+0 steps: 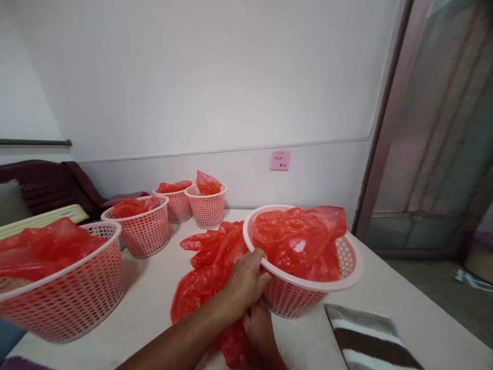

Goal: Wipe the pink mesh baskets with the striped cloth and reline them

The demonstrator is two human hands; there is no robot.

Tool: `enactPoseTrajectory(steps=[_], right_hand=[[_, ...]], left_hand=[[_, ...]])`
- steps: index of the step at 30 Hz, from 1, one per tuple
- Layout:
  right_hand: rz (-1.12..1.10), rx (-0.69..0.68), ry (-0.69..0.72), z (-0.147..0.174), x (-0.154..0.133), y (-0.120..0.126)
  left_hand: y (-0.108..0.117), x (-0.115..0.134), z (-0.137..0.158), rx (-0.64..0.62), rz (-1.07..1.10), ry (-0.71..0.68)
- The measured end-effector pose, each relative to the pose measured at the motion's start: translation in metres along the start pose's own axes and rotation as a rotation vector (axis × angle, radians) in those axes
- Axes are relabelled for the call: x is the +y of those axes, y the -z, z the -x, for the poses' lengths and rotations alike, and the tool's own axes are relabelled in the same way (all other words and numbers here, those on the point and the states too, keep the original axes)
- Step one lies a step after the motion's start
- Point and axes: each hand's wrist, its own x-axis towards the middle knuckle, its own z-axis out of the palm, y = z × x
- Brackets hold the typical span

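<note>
L hand (246, 277) pinching rim of pink basket (290, 298), R hand (261, 325) clutching red bag (204, 288)
Basket nr R edge of surface (154, 303)

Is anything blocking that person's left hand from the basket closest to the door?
Nothing visible is. The left hand is right at the rim of the pink perforated basket. The loose red plastic bag bunches beside the left forearm, not between hand and rim.

Light's soft and even; I can't see its source. Wall (231, 77) pale, door (427, 154) side dimmer. Glare on my bag (298, 245). Faint basket (88, 295) shadow. Edges stretched, note (280, 160) writing unclear.
</note>
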Motion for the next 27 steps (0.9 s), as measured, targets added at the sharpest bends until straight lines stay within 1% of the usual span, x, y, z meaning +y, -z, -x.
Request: enactPoseTrajectory(steps=[5, 8, 13, 20, 23, 27], right_hand=[[0.014, -0.136, -0.075, 0.002, -0.001, -0.008], [0.037, -0.192, -0.077, 0.002, -0.005, -0.013], [0.012, -0.187, -0.058, 0.003, -0.009, -0.026], [-0.025, -0.187, -0.049, 0.006, -0.005, -0.045], [-0.045, -0.191, -0.085, 0.007, -0.004, -0.049], [-0.07, -0.189, -0.141, 0.008, -0.003, -0.051]], left_hand=[[0.016, -0.024, 0.004, 0.024, -0.033, 0.035], [0.03, -0.038, 0.009, 0.048, -0.056, 0.043], [0.056, -0.068, 0.015, 0.104, -0.128, 0.087], [0.092, -0.11, 0.022, 0.177, -0.229, 0.154], [0.102, -0.121, 0.027, 0.203, -0.252, 0.176], [0.112, -0.13, 0.028, 0.218, -0.272, 0.199]])
